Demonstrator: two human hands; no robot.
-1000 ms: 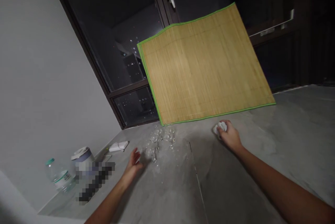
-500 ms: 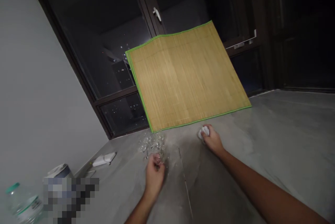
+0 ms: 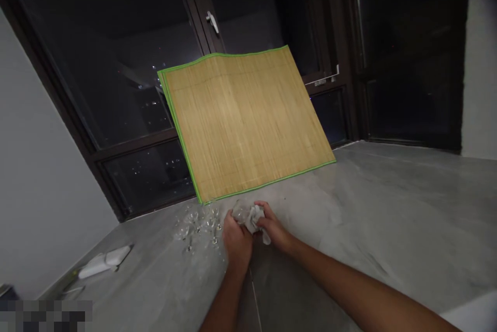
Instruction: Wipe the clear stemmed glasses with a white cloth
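Observation:
My two hands meet just above the grey floor, in front of a bamboo mat. My left hand [image 3: 236, 239] is closed round a clear glass [image 3: 239, 211] lifted from a cluster of several small glasses [image 3: 196, 224] standing on the floor to its left. My right hand [image 3: 274, 227] is closed on a crumpled white cloth [image 3: 254, 219], which is pressed against the held glass. The glass is partly hidden by the cloth and my fingers.
A bamboo mat [image 3: 240, 119] with a green border leans against the dark window [image 3: 116, 62]. A white object [image 3: 103, 261] lies on the floor at the left, by the white wall. Grey floor [image 3: 388, 218] stretches to the right.
My left hand went to the cluster, closed on a glass and lifted it. My right hand brought the cloth left to meet it. The view has swung to the right.

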